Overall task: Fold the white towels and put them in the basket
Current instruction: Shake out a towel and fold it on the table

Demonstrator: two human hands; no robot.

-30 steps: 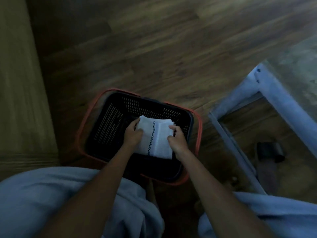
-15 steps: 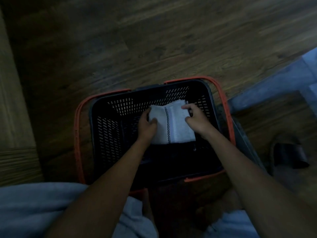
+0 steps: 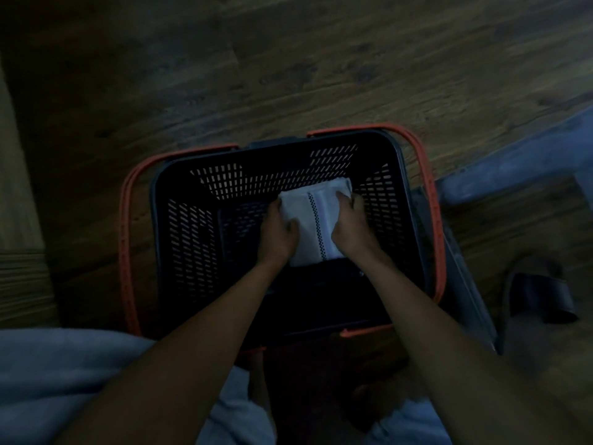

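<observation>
A folded white towel point(image 3: 313, 224) with a dark checked stripe sits inside the black slotted basket point(image 3: 189, 226), toward its far right. The basket has orange handles and stands on the wooden floor. My left hand point(image 3: 277, 234) grips the towel's left edge, thumb on top. My right hand point(image 3: 351, 226) grips its right edge, fingers curled over the far corner. Both forearms reach down into the basket. What lies under the towel is hidden.
Dark wood floor point(image 3: 288, 75) surrounds the basket. A pale blue frame point(image 3: 513, 168) runs along the right, with a dark sandal point(image 3: 539, 297) beside it. A wooden panel point(image 3: 19, 187) stands at the left. Light blue fabric point(image 3: 64, 374) covers my knees at the bottom.
Both hands have carried the towel deeper into the basket toward its far right. The camera has tilted closer, so the basket fills more of the view.
</observation>
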